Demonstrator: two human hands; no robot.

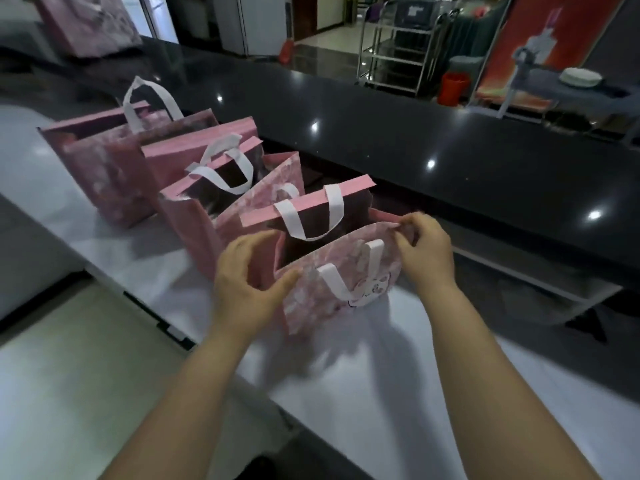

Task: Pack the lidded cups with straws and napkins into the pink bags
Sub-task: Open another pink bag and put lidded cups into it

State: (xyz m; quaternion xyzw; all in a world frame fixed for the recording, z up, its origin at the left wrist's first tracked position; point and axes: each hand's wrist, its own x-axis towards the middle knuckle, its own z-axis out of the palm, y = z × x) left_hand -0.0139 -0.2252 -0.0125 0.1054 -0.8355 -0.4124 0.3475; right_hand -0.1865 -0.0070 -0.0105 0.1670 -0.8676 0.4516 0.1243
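Note:
Three pink bags with white handles stand in a row on the white counter [381,368]. The nearest pink bag [311,296] stands open, its inside dark. My left hand [242,282] grips its left side edge between thumb and fingers. My right hand [426,247] pinches the right corner of its rim. Behind it stands the middle pink bag [194,220], and further left the far pink bag [100,171]. No cups, straws or napkins show; what the bags hold is hidden.
A raised black glossy ledge [415,133] runs along the far side of the counter. Another pink bag [86,22] sits at the top left. Beyond the ledge are a metal trolley [398,46], a red bucket [453,88] and stacked plates [581,77].

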